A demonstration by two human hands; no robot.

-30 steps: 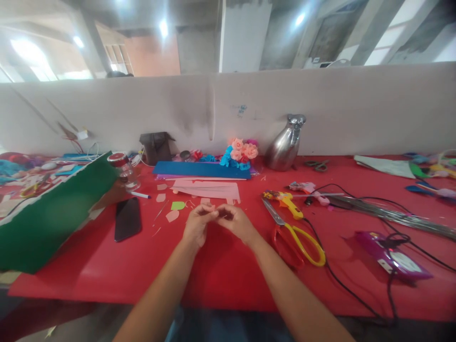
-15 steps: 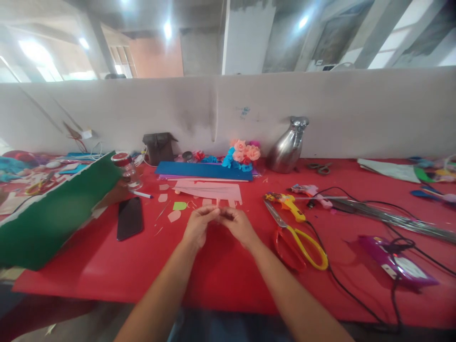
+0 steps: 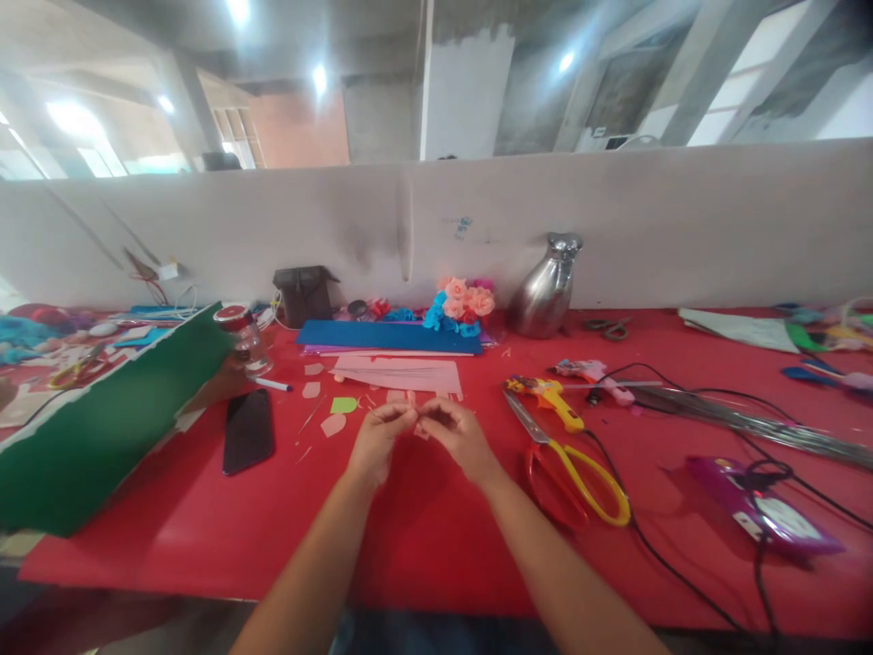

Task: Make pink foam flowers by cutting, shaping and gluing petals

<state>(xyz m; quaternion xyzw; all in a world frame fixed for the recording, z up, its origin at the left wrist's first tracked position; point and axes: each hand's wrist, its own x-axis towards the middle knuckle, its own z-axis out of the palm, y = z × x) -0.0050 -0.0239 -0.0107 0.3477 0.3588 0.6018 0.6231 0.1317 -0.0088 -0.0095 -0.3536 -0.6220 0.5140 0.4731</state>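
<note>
My left hand [image 3: 380, 438] and my right hand [image 3: 458, 438] meet over the red table, fingertips pinched close together. Between them is a small pink paper piece [image 3: 410, 398], its tip showing above the left fingertips; most of it is hidden by the fingers. Just beyond my hands lies a larger pink sheet [image 3: 402, 373] with dark thin wires across it. Left of my hands are loose cut pieces, among them a green one [image 3: 344, 406] and a pink petal-shaped one [image 3: 334, 425]. Large scissors [image 3: 569, 464] with red and yellow handles lie right of my right hand.
A yellow glue gun [image 3: 556, 398] and a bundle of wires [image 3: 743, 423] lie right, with cords trailing to a purple box [image 3: 764, 509]. A phone [image 3: 247, 432], glass jar [image 3: 249, 341] and green board [image 3: 115, 428] are left. Behind stand paper flowers [image 3: 464, 305] and a metal jug [image 3: 546, 289].
The fingers have shifted slightly around the small pink piece, and the right fingertips sit a little lower and more apart from the left. The camera view has tilted up slightly.
</note>
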